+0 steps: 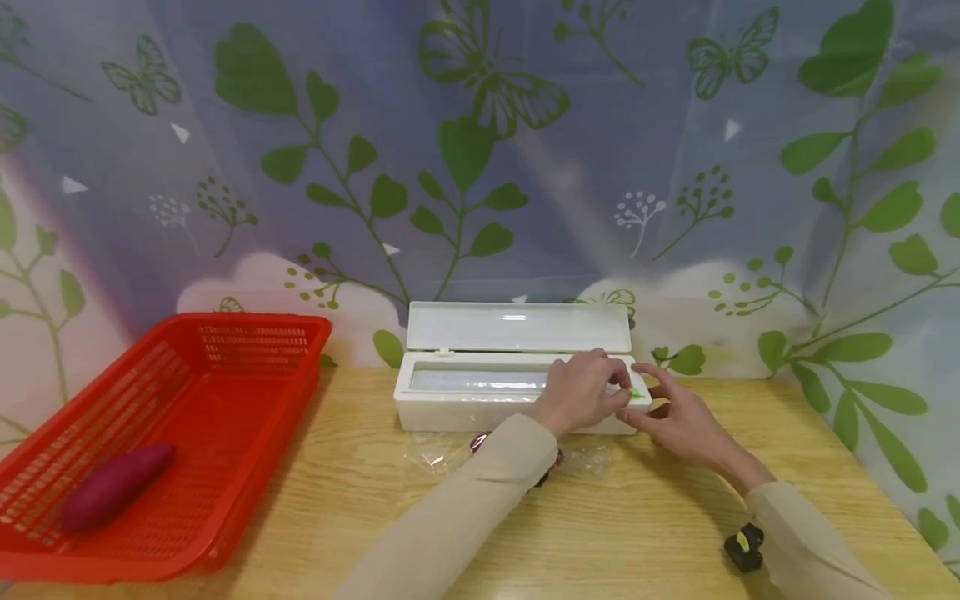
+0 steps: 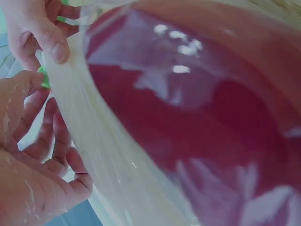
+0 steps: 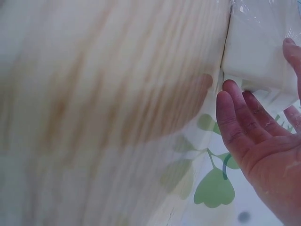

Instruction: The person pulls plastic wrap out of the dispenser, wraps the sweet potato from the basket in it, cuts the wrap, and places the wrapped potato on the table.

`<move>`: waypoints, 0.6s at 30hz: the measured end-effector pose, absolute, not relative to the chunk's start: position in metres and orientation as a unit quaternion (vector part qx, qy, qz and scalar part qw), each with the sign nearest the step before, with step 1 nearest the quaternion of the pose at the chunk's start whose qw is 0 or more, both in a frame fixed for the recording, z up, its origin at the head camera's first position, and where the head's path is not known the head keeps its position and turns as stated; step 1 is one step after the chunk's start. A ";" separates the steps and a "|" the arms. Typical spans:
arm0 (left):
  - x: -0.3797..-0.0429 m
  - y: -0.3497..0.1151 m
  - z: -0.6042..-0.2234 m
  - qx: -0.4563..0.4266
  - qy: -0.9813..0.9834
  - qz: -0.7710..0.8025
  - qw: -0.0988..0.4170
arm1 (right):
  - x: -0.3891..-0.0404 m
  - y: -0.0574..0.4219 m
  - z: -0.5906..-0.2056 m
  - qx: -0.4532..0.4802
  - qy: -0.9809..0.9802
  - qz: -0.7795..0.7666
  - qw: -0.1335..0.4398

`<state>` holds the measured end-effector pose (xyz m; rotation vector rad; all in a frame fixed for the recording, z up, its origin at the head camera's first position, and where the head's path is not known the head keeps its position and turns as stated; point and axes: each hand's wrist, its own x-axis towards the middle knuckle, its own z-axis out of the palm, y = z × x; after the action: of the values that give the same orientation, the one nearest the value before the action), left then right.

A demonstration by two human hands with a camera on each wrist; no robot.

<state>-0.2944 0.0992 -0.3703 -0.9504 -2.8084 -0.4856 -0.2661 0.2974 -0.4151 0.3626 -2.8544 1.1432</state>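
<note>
A white cling film dispenser [image 1: 491, 412] stands at the back of the table, its lid [image 1: 517, 327] raised and a film roll [image 1: 480, 381] inside. At its right end my left hand [image 1: 581, 390] pinches the small green slide cutter [image 2: 45, 77] between thumb and finger. My right hand [image 1: 678, 421] holds that same end, thumb on the front and fingers around the end face [image 3: 258, 52]. Clear film [image 1: 435, 450] hangs from the front onto the table. Under it lies a glossy purple-red sweet potato [image 2: 188, 108], mostly hidden by my left forearm in the head view.
A red plastic basket [image 1: 225, 467] stands at the left with one purple sweet potato [image 1: 116, 487] in it. Behind the wooden table [image 1: 615, 542] hangs a leaf-and-butterfly printed curtain [image 1: 480, 167]. A black wrist camera [image 1: 744, 547] sits at my right sleeve.
</note>
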 end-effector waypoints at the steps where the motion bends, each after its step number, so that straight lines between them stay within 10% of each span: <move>1: -0.295 0.099 -0.370 -0.321 -0.930 -0.167 0.068 | -0.266 0.298 -0.415 0.116 -0.922 0.369 0.024; 18: -0.295 0.097 -0.376 -0.376 -0.910 -0.142 0.098 | -0.269 0.298 -0.417 0.125 -0.923 0.363 0.025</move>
<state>-0.2954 0.0972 -0.3763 -1.1133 -2.6939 -0.4217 -0.2689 0.2983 -0.4169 0.3876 -2.8543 1.1234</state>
